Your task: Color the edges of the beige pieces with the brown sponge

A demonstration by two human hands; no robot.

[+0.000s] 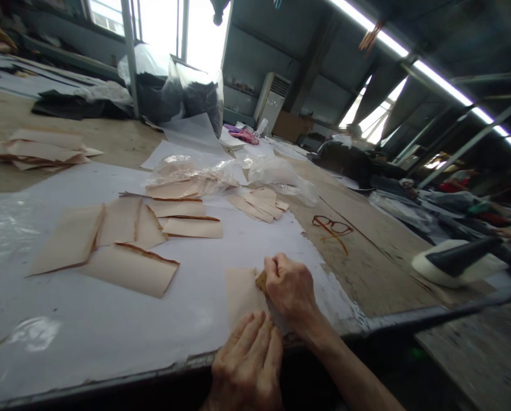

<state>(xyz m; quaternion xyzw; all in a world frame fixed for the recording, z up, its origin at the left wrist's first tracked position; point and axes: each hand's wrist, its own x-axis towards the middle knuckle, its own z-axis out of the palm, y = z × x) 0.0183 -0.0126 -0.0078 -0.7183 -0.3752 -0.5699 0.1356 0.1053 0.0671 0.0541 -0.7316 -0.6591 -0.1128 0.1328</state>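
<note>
A pale beige piece point(241, 291) lies on white paper point(186, 319) near the table's front edge. My left hand point(250, 359) rests flat on its near end, fingers stretched out side by side. At the piece's right edge, my right hand point(292, 288) is closed around a small yellowish-brown object point(261, 282), whose tip touches that edge. Several beige pieces with brown edges point(129, 268) lie to the left, some overlapping. Smaller plain pieces point(261, 204) are fanned out beyond my hands.
Eyeglasses point(333, 225) lie on the bare tabletop to the right. Clear plastic bags point(190, 174) sit farther back, and a beige stack point(45, 148) is at the far left. A white and black object point(456, 261) stands by the right edge. A person point(345, 154) is in the background.
</note>
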